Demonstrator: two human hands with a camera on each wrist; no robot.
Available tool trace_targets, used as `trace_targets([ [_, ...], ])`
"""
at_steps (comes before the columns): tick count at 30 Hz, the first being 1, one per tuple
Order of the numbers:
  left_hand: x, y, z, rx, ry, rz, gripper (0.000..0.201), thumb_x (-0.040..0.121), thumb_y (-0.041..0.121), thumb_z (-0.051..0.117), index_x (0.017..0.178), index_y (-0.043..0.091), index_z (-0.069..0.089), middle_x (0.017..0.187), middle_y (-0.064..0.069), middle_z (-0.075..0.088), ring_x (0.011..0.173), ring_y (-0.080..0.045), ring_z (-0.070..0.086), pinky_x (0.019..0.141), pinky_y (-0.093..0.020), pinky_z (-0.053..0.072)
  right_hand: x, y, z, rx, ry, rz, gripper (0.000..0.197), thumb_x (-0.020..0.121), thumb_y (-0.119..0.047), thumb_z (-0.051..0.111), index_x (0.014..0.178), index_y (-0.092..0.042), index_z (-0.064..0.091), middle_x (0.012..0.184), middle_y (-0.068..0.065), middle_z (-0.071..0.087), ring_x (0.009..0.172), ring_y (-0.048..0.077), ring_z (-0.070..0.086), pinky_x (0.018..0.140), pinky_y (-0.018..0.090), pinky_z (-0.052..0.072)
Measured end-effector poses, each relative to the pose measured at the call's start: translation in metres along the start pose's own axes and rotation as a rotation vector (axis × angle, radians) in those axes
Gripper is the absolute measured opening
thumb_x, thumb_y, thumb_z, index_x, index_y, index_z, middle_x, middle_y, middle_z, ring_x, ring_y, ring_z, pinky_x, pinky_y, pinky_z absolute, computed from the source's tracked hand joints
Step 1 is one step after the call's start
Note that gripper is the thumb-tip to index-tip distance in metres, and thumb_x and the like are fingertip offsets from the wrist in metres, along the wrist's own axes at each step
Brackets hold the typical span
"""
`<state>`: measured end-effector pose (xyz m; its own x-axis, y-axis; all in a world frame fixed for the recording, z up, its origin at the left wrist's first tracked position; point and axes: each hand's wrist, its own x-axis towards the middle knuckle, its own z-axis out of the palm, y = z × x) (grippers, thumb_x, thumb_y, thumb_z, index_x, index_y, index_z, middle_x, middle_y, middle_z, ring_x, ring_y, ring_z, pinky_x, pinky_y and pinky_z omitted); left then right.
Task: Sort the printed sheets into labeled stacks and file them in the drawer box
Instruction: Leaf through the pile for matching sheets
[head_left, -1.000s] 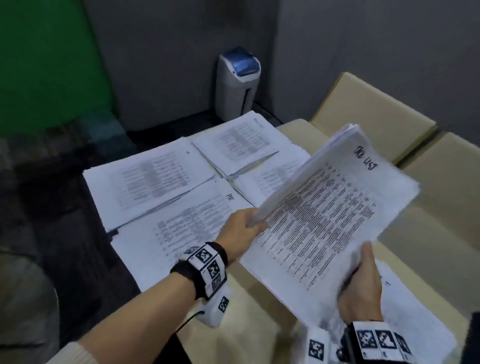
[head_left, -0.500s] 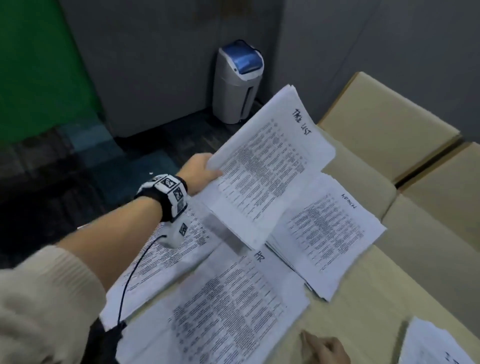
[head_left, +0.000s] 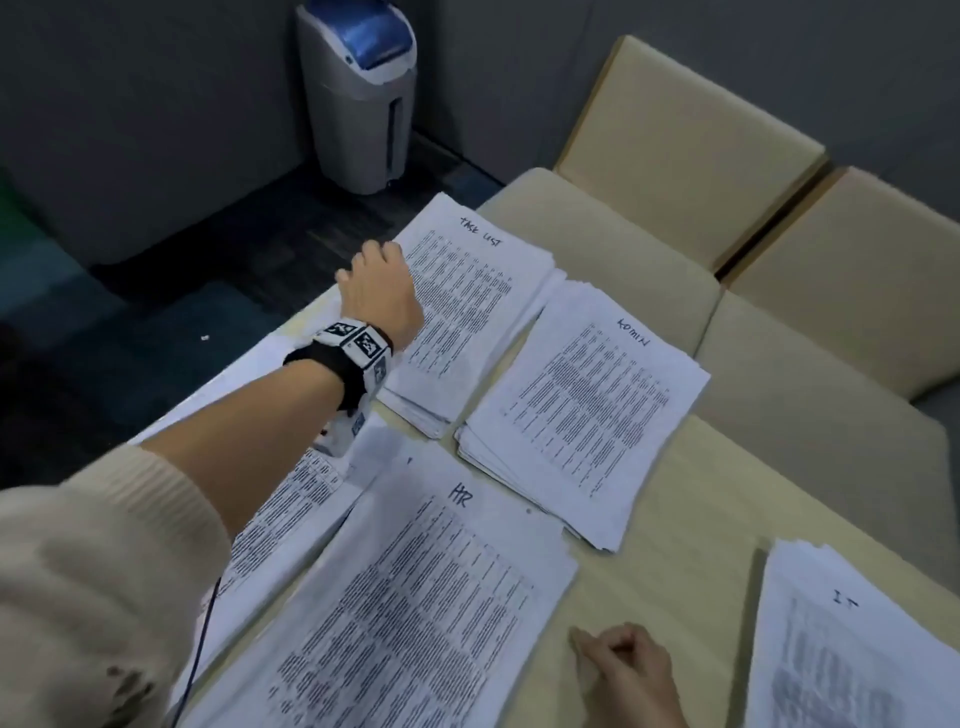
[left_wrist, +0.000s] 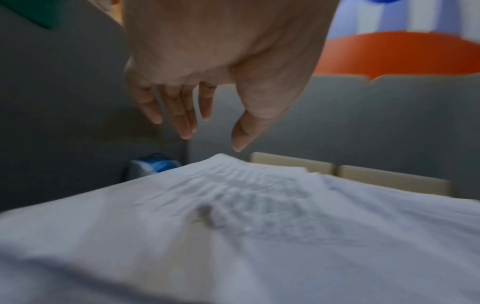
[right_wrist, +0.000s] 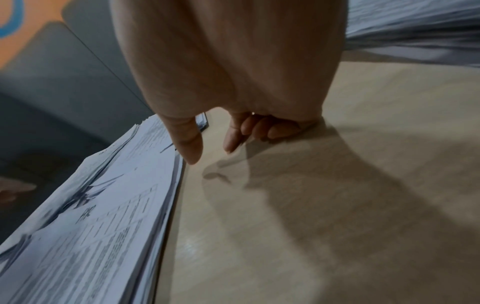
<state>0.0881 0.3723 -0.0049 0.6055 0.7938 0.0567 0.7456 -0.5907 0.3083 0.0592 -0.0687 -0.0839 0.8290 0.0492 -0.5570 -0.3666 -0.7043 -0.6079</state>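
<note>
Left hand (head_left: 382, 291) over the near-left edge of the "TASK LIST" stack (head_left: 470, 301), fingers (left_wrist: 182, 115) hanging straight and slightly spread, thumb apart, pinching nothing, clear of the paper. Right hand (head_left: 626, 670) down on the bare tabletop (head_left: 670, 519), fingers (right_wrist: 262, 129) loosely curled, empty, between the "HR" stack (head_left: 415, 603) and the "IT" stack (head_left: 852, 654).

No drawer box in sight; all sheets lying flat on the table in piles. "TASK LIST" stack at the far corner, long axis running away and leftward, handwritten heading at the far end. "ADMIN" stack (head_left: 587, 410) just beside it on the right, same slant. Another printed stack (head_left: 280, 509) partly hidden under the left forearm.

Beyond the table: beige seat cushions (head_left: 675, 140) and a grey bin with blue lid (head_left: 363, 93) on the floor.
</note>
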Motion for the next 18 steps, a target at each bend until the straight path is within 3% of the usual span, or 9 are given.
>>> trace_targets([
  [2,-0.022,0.028,-0.002,-0.083,-0.033,0.09,0.041,0.085,0.014,0.062,0.122,0.005,0.046,0.123,-0.015,0.048,0.109,-0.036,0.05,0.091,-0.046,0.037,-0.003,-0.005,-0.003,0.017,-0.021,-0.001,0.035,0.061,-0.02,0.092,0.069,-0.002,0.062,0.084,0.023,0.067,0.069,0.027,0.064,0.06,0.02,0.046],
  [4,-0.052,0.055,-0.003,-0.162,-0.092,0.168,0.039,0.089,0.019,0.061,0.123,0.007,0.046,0.125,-0.013,0.048,0.109,-0.034,0.051,0.091,-0.046,0.037,-0.008,-0.017,-0.012,0.044,-0.12,-0.001,0.038,0.066,-0.031,0.087,0.072,-0.003,0.062,0.079,0.011,0.067,0.068,0.021,0.06,0.054,0.013,0.042],
  [7,-0.115,0.1,-0.001,-0.326,-0.231,0.274,0.035,0.092,0.025,0.06,0.122,0.01,0.049,0.123,-0.01,0.051,0.107,-0.031,0.053,0.091,-0.044,0.042,-0.021,-0.033,-0.048,0.205,-0.264,0.097,0.023,0.087,-0.027,0.072,0.088,-0.005,0.065,0.072,0.005,0.066,0.066,0.019,0.058,0.057,0.024,0.042],
  [9,-0.165,0.129,0.004,-0.434,-0.348,0.328,0.03,0.093,0.027,0.061,0.117,0.011,0.054,0.117,-0.008,0.055,0.104,-0.028,0.056,0.09,-0.044,0.045,-0.022,-0.031,-0.086,0.321,-0.164,0.073,0.017,0.093,-0.02,0.065,0.091,-0.003,0.064,0.076,0.009,0.07,0.067,0.019,0.065,0.061,0.029,0.045],
  [12,-0.24,0.175,0.018,-0.476,-0.51,0.38,0.019,0.092,0.027,0.062,0.106,0.013,0.061,0.107,-0.005,0.063,0.098,-0.024,0.061,0.085,-0.039,0.05,-0.012,-0.004,-0.155,0.264,0.114,-0.019,0.018,0.094,-0.017,0.064,0.092,0.001,0.065,0.089,0.014,0.071,0.083,0.025,0.068,0.074,0.035,0.051],
  [14,-0.285,0.204,0.034,-0.48,-0.6,0.376,0.018,0.092,0.027,0.064,0.104,0.013,0.063,0.105,-0.003,0.067,0.099,-0.022,0.063,0.084,-0.035,0.051,-0.005,0.024,-0.198,0.21,0.26,-0.019,0.019,0.093,-0.018,0.063,0.092,0.001,0.065,0.094,0.019,0.07,0.088,0.032,0.065,0.075,0.036,0.048],
  [16,-0.326,0.231,0.055,-0.46,-0.671,0.323,0.031,0.091,0.029,0.064,0.117,0.012,0.061,0.115,-0.003,0.065,0.105,-0.022,0.062,0.085,-0.031,0.048,0.005,0.058,-0.236,0.169,0.329,0.064,0.02,0.093,-0.023,0.064,0.093,-0.003,0.063,0.092,0.015,0.066,0.081,0.029,0.06,0.071,0.032,0.043],
  [18,-0.357,0.254,0.075,-0.443,-0.719,0.243,0.054,0.091,0.031,0.065,0.137,0.007,0.048,0.132,-0.009,0.058,0.115,-0.025,0.058,0.093,-0.033,0.047,0.015,0.091,-0.262,0.134,0.362,0.154,0.03,0.088,-0.035,0.069,0.095,-0.007,0.062,0.092,0.008,0.064,0.085,0.027,0.059,0.078,0.032,0.045],
])
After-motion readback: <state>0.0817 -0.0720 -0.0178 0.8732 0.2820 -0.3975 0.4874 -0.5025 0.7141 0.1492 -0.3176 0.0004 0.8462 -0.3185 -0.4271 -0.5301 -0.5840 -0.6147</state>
